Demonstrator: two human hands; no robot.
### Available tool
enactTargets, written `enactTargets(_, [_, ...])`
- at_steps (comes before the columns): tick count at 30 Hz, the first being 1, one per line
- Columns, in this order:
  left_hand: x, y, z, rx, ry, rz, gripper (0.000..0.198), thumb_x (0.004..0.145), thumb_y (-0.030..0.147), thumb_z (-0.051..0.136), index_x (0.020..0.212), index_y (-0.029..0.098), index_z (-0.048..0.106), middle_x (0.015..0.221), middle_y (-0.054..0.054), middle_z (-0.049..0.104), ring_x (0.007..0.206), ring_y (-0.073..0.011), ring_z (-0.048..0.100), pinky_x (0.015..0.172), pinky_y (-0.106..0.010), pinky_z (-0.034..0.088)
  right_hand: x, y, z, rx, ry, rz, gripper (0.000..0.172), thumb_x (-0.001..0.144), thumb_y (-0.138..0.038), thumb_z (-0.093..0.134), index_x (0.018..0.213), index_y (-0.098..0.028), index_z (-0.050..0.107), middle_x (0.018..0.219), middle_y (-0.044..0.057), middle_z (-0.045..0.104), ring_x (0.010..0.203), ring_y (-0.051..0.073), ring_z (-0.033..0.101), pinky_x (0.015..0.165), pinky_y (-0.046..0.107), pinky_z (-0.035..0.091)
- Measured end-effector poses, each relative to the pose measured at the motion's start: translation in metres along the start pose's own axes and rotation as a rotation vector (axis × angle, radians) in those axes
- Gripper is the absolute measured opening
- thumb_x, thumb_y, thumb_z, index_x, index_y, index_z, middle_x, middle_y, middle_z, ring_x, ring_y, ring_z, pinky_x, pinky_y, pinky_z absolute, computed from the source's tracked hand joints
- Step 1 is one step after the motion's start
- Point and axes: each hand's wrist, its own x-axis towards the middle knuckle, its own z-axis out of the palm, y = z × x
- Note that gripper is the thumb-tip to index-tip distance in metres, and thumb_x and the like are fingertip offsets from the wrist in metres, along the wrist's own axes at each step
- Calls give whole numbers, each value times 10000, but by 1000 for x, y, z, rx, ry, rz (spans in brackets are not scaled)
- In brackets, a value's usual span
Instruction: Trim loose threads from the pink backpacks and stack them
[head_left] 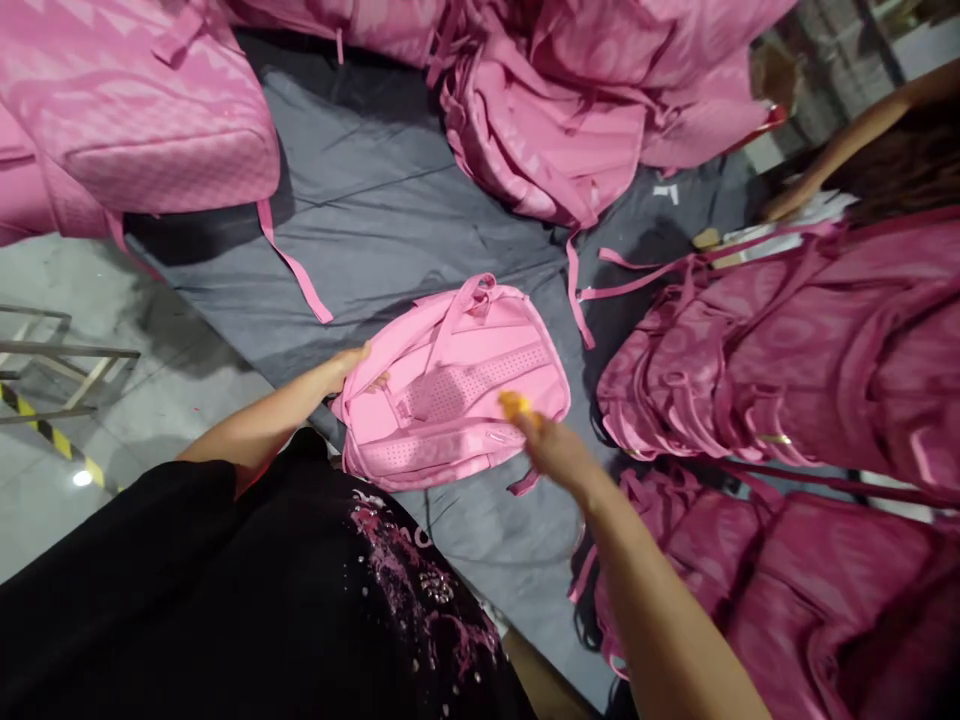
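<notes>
A pink backpack (pixel 457 385) lies back-side up on a grey cloth-covered table (pixel 375 210), its straps and mesh padding facing me. My left hand (pixel 352 368) grips its left edge, fingers curled over the rim. My right hand (pixel 551 448) hovers over the backpack's lower right corner, blurred by motion, pinching a small orange object (pixel 514 404) that I cannot make out.
Heaps of pink backpacks surround the table: top left (pixel 135 110), top centre (pixel 570 120), and right (pixel 795 360). Another person's arm (pixel 847 140) reaches in at the upper right. Concrete floor with a metal frame (pixel 52 370) and hazard tape lies to the left.
</notes>
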Motion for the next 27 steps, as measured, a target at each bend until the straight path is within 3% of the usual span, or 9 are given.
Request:
enactTargets(2, [2, 3, -1, -10, -5, -35, 652, 990, 555, 271, 1077, 30, 649, 837, -204, 744, 662, -243, 721, 600, -335, 594, 3, -7, 3, 58, -108, -51, 609, 923, -704, 327, 869, -166, 606, 543, 3, 533, 474, 148, 511, 478, 259, 370])
enactTargets(10, [3, 3, 1, 48, 37, -42, 589, 988, 526, 320, 1148, 50, 627, 780, -177, 740, 659, -258, 715, 595, -350, 580, 41, -35, 5, -10, 95, -59, 502, 960, -601, 340, 888, -168, 585, 746, 83, 633, 678, 187, 577, 609, 272, 388])
enactTargets(14, [5, 2, 1, 64, 32, -28, 587, 972, 555, 357, 1156, 61, 614, 777, -173, 733, 634, -248, 703, 587, -338, 567, 49, -46, 5, -7, 13, -118, 524, 951, -633, 360, 917, -168, 597, 759, 81, 638, 699, 186, 586, 613, 265, 395])
enactTargets(17, [1, 2, 4, 97, 37, -4, 674, 963, 627, 292, 1110, 70, 641, 776, -164, 730, 622, -229, 679, 585, -329, 554, 36, -46, 10, 20, 29, -103, 610, 917, -724, 335, 864, -172, 587, 699, 60, 602, 616, 167, 543, 548, 263, 376])
enactTargets(19, [-6, -2, 10, 149, 27, 109, 735, 947, 683, 252, 1137, 96, 651, 820, -141, 736, 682, -220, 681, 649, -329, 559, 17, -36, 10, 112, -206, -132, 619, 892, -759, 349, 831, -183, 565, 663, 32, 575, 540, 143, 507, 493, 253, 364])
enactTargets(21, [-14, -10, 21, 257, 22, 335, 672, 946, 661, 321, 1225, 137, 635, 981, -114, 739, 873, -217, 690, 822, -328, 548, -3, -20, 2, 224, -422, -141, 606, 880, -771, 363, 812, -195, 536, 611, -1, 540, 479, 123, 474, 460, 244, 364])
enactTargets(22, [-16, -15, 28, 354, 33, 454, 595, 938, 607, 417, 1267, 155, 620, 1095, -101, 721, 1003, -219, 670, 926, -326, 513, -12, -11, -3, 266, -415, -125, 596, 880, -771, 362, 804, -201, 517, 586, -13, 521, 462, 118, 464, 458, 243, 369])
enactTargets(24, [-15, -25, 45, 637, 114, 610, 514, 866, 433, 616, 1308, 172, 599, 1273, -89, 652, 1191, -244, 590, 1059, -344, 425, -26, 5, -10, 306, -190, -72, 563, 905, -744, 329, 797, -212, 478, 553, -26, 496, 445, 117, 454, 471, 250, 378])
enactTargets(27, [-3, -32, 70, 1069, 358, 630, 484, 800, 227, 670, 1276, 168, 611, 1283, -126, 627, 1215, -305, 556, 1054, -418, 411, -37, 15, -1, 204, 84, 36, 479, 949, -646, 327, 826, -212, 488, 570, -5, 536, 478, 138, 500, 519, 267, 397])
